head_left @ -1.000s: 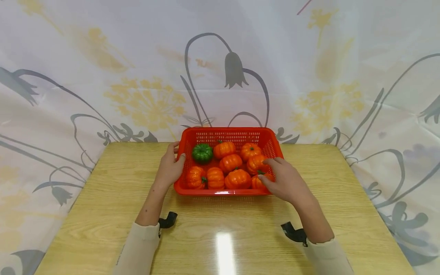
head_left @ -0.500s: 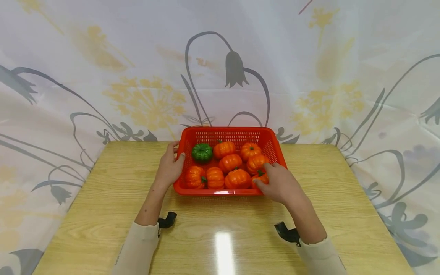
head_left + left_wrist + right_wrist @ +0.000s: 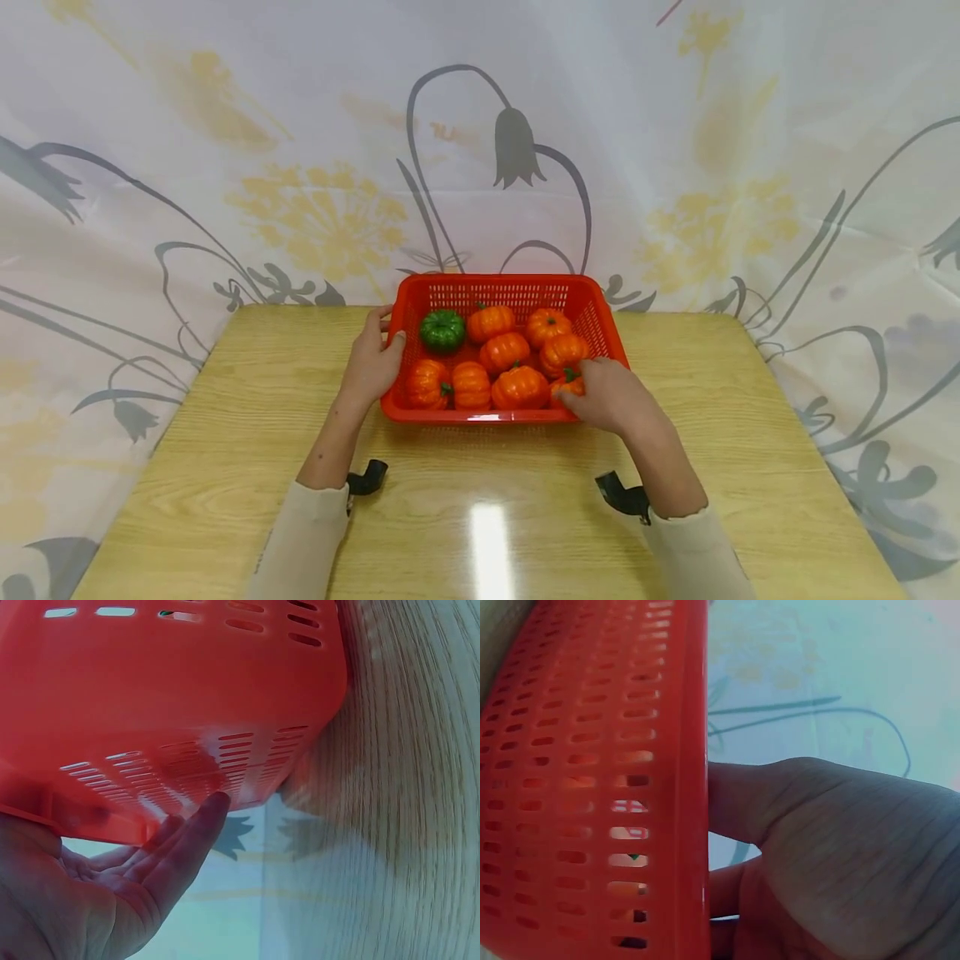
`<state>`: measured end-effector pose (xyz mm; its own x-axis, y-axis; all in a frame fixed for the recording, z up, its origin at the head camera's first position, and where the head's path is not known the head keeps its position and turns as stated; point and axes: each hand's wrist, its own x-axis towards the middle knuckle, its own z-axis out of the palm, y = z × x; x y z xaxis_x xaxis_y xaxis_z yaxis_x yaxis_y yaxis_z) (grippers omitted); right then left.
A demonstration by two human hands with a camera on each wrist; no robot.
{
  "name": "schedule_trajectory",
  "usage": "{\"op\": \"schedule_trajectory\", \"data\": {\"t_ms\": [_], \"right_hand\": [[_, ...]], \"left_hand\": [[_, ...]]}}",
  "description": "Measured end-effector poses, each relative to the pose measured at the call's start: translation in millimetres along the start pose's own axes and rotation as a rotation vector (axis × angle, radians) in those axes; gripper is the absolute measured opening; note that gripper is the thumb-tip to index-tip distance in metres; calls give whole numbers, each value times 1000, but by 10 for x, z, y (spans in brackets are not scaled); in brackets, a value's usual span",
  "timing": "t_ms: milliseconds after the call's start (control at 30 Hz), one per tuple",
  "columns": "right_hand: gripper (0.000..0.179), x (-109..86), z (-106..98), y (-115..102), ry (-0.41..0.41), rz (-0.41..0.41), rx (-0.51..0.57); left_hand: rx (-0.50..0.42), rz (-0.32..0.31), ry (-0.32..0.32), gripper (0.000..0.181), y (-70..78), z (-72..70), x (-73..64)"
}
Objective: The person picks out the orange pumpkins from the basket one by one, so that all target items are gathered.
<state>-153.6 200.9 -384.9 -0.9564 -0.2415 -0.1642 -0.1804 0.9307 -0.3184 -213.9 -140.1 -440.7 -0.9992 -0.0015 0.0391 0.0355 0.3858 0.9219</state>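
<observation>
A red plastic basket with slotted walls stands on the table, holding several small orange pumpkins and one green pumpkin. My left hand holds the basket's left rim, thumb over the edge. In the left wrist view the fingers lie along the outer wall below the rim. Over the front right corner, my right hand reaches inside and grips an orange pumpkin, mostly covered by the hand. The right wrist view has the thumb and fingers passing behind the front wall, their tips hidden.
The wooden table extends to both sides and in front of the basket. Behind it hangs a pale floral cloth. Black wrist mounts stick out from both sleeves.
My right hand has moved left and down into the front right corner, its fingers closing round the orange pumpkin there. The left hand stays on the left rim.
</observation>
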Motion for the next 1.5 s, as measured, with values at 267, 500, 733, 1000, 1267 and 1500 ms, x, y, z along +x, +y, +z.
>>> {"op": "schedule_trajectory", "data": {"t_ms": [267,500,733,1000,1267,1500], "right_hand": [[43,103,-46,-2,-117,21,-22],[38,192,-135,-10,-203,20,-91],[35,241,-140,-12,-217,37,-114],[41,258,-103,17,-179,37,-86],[44,230,-102,31,-157,28,-45],[39,219,-133,41,-141,6,-41]], "left_hand": [[12,-7,2,55,-41,14,-22],[0,-4,4,56,-31,23,-12],[19,-18,3,55,-34,28,-6],[37,-13,15,56,-25,4,-10],[43,-19,20,56,-20,11,-10],[39,-8,21,56,5,19,12]]}}
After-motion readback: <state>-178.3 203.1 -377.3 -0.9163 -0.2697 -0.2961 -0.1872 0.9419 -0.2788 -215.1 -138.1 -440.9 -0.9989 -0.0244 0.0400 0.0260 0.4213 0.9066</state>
